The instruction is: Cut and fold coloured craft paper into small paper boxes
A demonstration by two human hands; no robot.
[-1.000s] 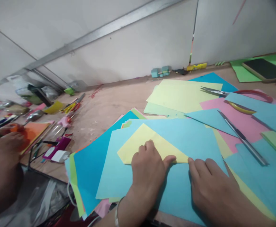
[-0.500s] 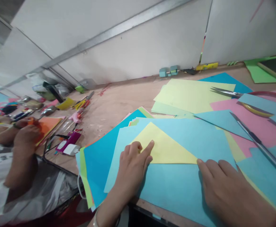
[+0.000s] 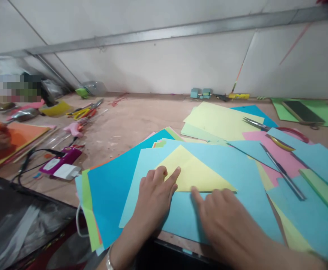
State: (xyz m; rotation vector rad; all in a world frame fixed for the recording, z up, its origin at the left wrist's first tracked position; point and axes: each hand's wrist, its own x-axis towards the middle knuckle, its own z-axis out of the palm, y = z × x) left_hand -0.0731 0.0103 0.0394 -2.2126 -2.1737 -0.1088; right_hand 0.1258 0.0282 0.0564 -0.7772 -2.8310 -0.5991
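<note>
A folded yellow paper (image 3: 200,172) is laid on a light blue sheet (image 3: 180,219).
Its upper face is touched by the outstretched index finger of the left hand (image 3: 154,193), its near edge by that of the right hand (image 3: 224,215); the hands are set apart, both unclamped. To the right, a craft knife (image 3: 284,174) and scissors (image 3: 257,123) are laid among coloured papers (image 3: 283,159) on the table (image 3: 141,116).
</note>
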